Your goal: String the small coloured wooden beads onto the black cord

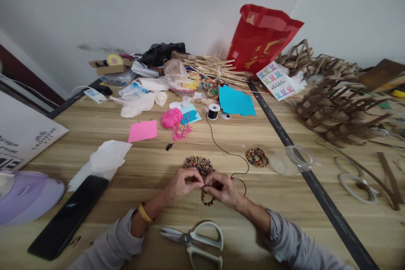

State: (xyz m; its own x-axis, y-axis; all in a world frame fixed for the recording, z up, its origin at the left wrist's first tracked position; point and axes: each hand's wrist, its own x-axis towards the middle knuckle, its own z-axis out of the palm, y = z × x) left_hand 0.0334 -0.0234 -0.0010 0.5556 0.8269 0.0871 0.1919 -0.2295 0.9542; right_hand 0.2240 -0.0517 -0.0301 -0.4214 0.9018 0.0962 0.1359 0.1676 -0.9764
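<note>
My left hand (pixel 187 182) and my right hand (pixel 220 186) meet fingertip to fingertip above the table, each in a pinch. What lies between the fingertips is too small to make out. A small loop of colourful beads (pixel 208 199) hangs just below them. Behind my hands sits a pile of multicoloured beads (pixel 198 163). Black cord (pixel 224 150) runs from a spool (pixel 213 112) down to the right of my right hand. A coiled bead string (pixel 257 157) lies further right. Scissors (pixel 189 238) with pale handles rest in front of my hands.
A black phone (pixel 69 215) and white paper (pixel 103 160) lie at left. Pink yarn (pixel 171 118), pink paper (pixel 143 130) and blue paper (pixel 236 100) are further back. A red bag (pixel 261 40) stands by the wall. Woven baskets (pixel 332 114) crowd the right, near clear coils (pixel 299 158).
</note>
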